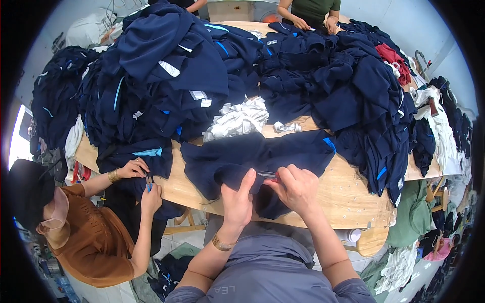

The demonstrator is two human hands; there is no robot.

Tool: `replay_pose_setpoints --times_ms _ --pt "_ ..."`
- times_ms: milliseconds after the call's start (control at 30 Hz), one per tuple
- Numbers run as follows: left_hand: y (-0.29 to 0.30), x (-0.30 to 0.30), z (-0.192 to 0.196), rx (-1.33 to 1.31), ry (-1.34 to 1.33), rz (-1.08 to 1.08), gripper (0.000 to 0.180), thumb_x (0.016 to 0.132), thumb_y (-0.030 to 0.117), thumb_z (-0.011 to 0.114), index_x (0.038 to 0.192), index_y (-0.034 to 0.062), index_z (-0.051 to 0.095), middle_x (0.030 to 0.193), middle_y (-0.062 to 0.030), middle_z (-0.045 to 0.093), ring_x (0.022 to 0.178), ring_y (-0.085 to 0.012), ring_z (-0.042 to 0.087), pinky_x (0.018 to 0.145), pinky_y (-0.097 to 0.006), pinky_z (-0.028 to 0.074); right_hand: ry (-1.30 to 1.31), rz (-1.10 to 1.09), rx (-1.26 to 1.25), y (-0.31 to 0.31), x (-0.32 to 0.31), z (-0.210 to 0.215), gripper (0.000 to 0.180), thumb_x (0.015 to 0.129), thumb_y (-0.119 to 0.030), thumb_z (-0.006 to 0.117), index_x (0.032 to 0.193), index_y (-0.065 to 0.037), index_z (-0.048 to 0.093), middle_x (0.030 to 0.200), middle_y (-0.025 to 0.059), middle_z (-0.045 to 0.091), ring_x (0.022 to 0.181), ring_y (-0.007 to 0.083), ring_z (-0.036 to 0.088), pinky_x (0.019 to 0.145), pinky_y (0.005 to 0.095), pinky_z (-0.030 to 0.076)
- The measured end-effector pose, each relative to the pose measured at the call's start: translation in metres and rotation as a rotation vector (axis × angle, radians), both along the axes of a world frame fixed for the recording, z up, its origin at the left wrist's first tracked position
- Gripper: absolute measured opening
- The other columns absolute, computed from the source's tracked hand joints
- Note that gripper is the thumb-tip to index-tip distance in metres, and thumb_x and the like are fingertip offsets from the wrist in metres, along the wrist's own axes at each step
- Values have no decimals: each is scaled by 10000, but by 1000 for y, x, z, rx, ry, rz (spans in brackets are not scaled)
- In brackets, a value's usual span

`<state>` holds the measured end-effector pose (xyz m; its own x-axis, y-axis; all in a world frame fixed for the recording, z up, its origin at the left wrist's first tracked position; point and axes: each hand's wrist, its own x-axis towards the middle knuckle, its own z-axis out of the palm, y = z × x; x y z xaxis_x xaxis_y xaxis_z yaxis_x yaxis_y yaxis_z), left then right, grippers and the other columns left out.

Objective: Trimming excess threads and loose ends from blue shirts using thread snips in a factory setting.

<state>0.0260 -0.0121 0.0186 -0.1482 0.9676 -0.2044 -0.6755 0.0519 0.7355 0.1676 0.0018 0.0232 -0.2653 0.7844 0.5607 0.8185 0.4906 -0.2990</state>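
A navy garment (298,151) with a small bright blue tab at its right corner lies in front of me at the table's near edge. My left hand (237,201) grips its near edge, thumb on top and fingers hidden under the cloth. My right hand (297,191) is closed around small thread snips (267,174) with a bit of red at the grip. Their metal tips point left, toward my left thumb, close over the cloth. Whether the blades touch a thread is too small to make out.
Big heaps of navy garments (166,76) cover the far side of the wooden table (348,197). Crumpled white pieces (240,118) and a small white roll (287,127) lie beyond my garment. A co-worker (96,232) at left trims cloth; another person (313,15) works opposite.
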Motion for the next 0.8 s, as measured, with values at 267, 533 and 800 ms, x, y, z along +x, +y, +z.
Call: replay_pose_setpoints --times_ms 267,533,800 --pt "3 -3 2 3 -51 -19 58 859 31 588 915 45 587 897 1 588 801 -60 541 699 -212 445 72 34 -23 -1 3 -8 301 683 -321 731 687 -92 536 588 20 469 473 193 477 454 298 361" --pt "3 -3 2 17 -55 -36 54 860 23 583 907 49 586 891 4 584 800 -53 537 704 -211 445 43 53 -26 0 0 -5 309 684 -338 728 689 -91 541 592 22 479 474 195 481 454 299 366" --pt "3 -6 -11 34 -14 -87 184 936 183 489 1020 34 555 1017 -55 597 935 -126 581 825 -274 470 458 61 -158 4 -1 -16 329 768 -316 697 723 -58 498 579 13 445 445 162 426 444 247 347"
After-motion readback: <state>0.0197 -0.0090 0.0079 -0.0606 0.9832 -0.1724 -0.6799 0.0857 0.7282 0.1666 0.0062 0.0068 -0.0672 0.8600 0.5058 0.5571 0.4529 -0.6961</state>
